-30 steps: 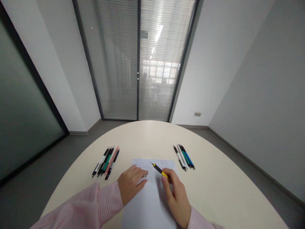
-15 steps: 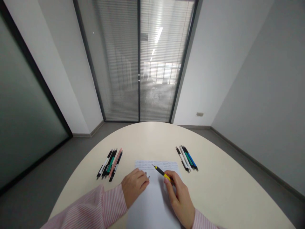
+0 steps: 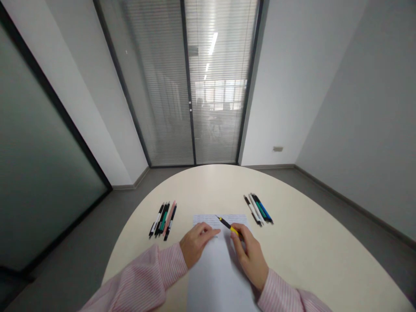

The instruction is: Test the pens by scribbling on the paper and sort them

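My right hand (image 3: 249, 253) grips a slim yellow and black pen (image 3: 229, 225) between thumb and fingers, its thin point aimed up and left above the paper. My left hand (image 3: 197, 245) rests palm down over the left side of the white sheet of paper (image 3: 219, 277), one digit stretched toward the pen. Just below that digit a small greyish piece (image 3: 216, 236) shows on the sheet; its kind is too small to make out. Lines of writing run along the top of the sheet.
To the left on the round cream table (image 3: 214, 186) lies a row of several pens (image 3: 164, 220), black, white, green and pink. Another group of several pens (image 3: 259, 209) lies at the right, with white, green and blue ones. Behind stands a glass partition with blinds (image 3: 169, 108).
The view has shifted, so the table sits further right. My left hand has come closer to the pen, and one digit has straightened. My right hand keeps its hold on the pen.
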